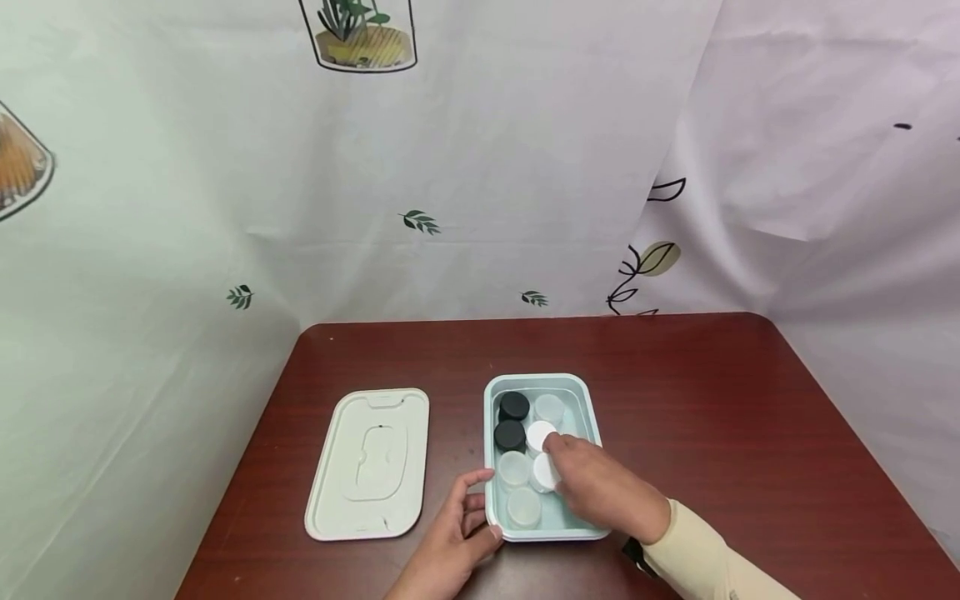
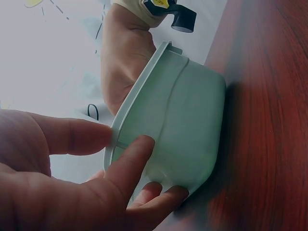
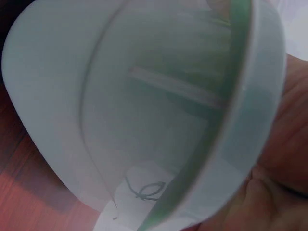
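A pale blue-green plastic box [image 1: 573, 525] holds several small round jars. Two have black lids, such as the jar [image 1: 509, 436] at the left; others look clear or frosted, such as the jar [image 1: 523, 507] near the front. My right hand [image 1: 600, 483] reaches in over the right rim, its fingers curled at a white-lidded jar [image 1: 544, 473], and its fingertips lie by another white-lidded jar [image 1: 540, 435] just behind. The palm side is hidden. With thumb and fingers, my left hand [image 1: 453, 533] grips the box's front left corner; in the left wrist view its fingertips [image 2: 144, 144] press the outer wall.
A whitish rectangular lid [image 1: 367, 517] lies flat on the dark red table [image 1: 712, 417], left of the box. Behind the table hangs a pale printed cloth [image 1: 487, 150]. A black strap [image 1: 637, 554] is on the right wrist, below a cream sleeve [image 1: 705, 550].
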A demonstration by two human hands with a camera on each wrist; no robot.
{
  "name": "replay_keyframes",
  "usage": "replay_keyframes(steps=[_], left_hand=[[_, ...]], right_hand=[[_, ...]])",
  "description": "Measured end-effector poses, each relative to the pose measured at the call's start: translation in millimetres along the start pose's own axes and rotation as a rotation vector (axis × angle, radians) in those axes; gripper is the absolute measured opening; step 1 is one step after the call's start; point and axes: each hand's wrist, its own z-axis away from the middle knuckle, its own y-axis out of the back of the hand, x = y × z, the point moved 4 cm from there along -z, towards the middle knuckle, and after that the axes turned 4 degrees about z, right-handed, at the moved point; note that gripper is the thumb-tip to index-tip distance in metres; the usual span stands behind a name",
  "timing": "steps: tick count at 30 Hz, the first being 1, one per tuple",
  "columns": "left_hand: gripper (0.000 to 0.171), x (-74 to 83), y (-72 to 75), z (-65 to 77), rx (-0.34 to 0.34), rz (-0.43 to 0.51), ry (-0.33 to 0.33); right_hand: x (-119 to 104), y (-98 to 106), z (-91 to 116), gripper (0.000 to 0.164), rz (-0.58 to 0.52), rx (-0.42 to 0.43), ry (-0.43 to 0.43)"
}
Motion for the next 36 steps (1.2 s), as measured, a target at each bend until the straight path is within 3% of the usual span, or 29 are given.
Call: replay_keyframes(steps=[18, 25, 30, 36], left_hand=[[0.068, 0.9, -0.3, 0.9, 0.003, 0.009, 0.000], [0.065, 3.0, 3.9, 3.9, 0.032, -0.021, 0.008], [0.061, 11.2, 15.0, 7.8, 0.108, -0.053, -0.001], [0.060, 20.5, 35.9, 16.1, 0.217, -0.003, 0.003]], right_hand=[[-2.9, 6.3, 0.0, 0.036, -0.019, -0.006, -0.051], [-8.6, 17.1, 1.3, 0.035, -0.020, 0.088, -0.095], [-13.9, 14.5, -0.1, 0.028, -0.214, 0.135, -0.152], [-34.6, 4.2, -1.6, 0.029, -0.637, 0.194, -0.179]])
